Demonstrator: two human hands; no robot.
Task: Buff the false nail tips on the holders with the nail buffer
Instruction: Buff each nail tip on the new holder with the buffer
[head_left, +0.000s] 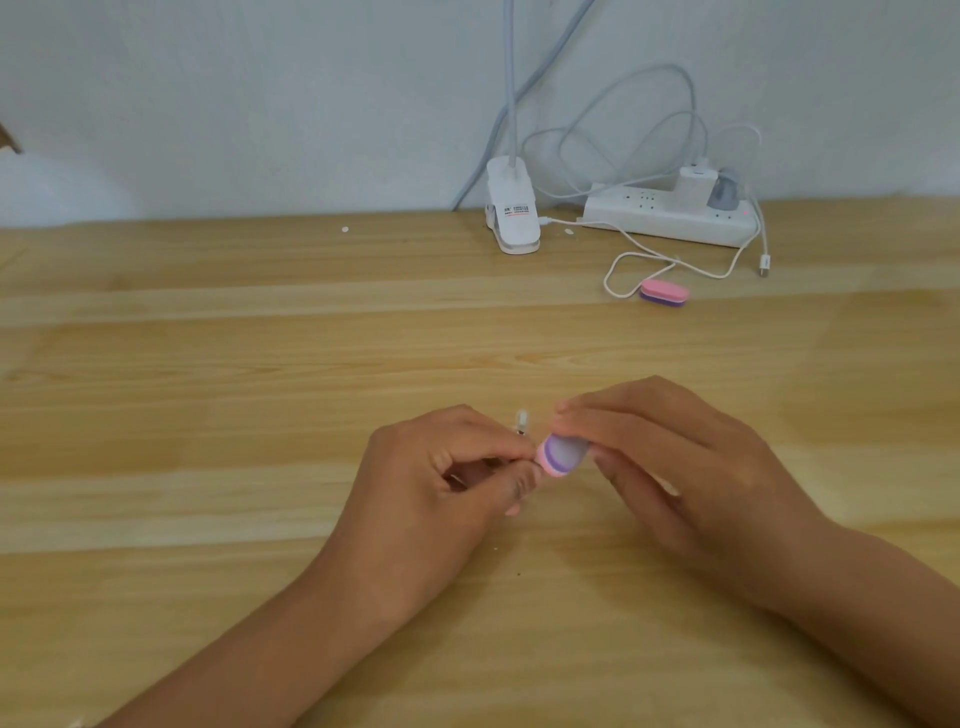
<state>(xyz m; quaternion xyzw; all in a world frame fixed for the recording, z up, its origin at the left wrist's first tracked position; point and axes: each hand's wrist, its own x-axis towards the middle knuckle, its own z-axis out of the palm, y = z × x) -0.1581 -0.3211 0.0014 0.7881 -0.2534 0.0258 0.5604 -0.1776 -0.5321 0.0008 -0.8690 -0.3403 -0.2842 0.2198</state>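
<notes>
My right hand (670, 467) grips a small pink and purple nail buffer (561, 456) between thumb and fingers over the wooden table (208, 389). The buffer's pink end touches what my left hand (436, 493) pinches: a thin holder with a clear false nail tip (521, 420) sticking up above my fingers. Most of the holder is hidden inside my left hand. Both hands meet near the table's middle.
A second pink and purple buffer (665, 293) lies at the back right beside a looped white cable (639, 265). Behind it sit a white power strip (670, 215) with plugs and a white clip lamp base (511, 210). The wall runs along the table's far edge.
</notes>
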